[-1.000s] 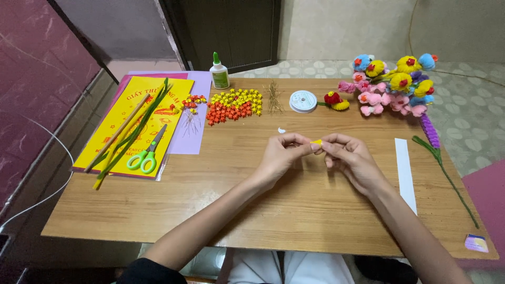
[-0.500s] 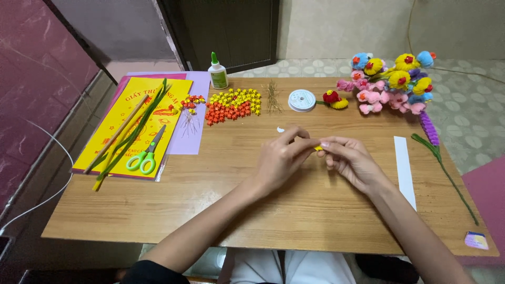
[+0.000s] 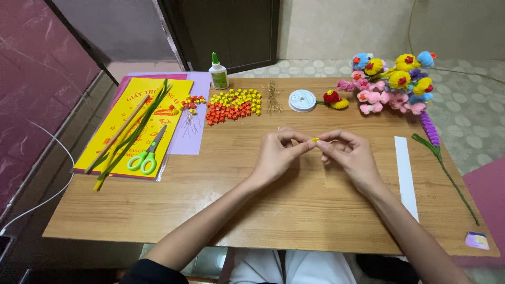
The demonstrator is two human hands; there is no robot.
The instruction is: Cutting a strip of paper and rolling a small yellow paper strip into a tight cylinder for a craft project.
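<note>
My left hand and my right hand meet above the middle of the wooden table. Between their fingertips they pinch a tiny yellow paper piece. Both hands hover just over the tabletop, thumbs and forefingers closed on the piece, the other fingers curled. Beyond them lies a pile of small orange and yellow paper stars.
At the left lie yellow and purple paper sheets with green-handled scissors and green stems. A glue bottle, a white thread spool, fuzzy craft flowers, a purple stemmed flower and a white paper strip lie around.
The hands stayed together on the small yellow piece, with only slight finger shifts; they sit a little lower in view as the camera shifted.
</note>
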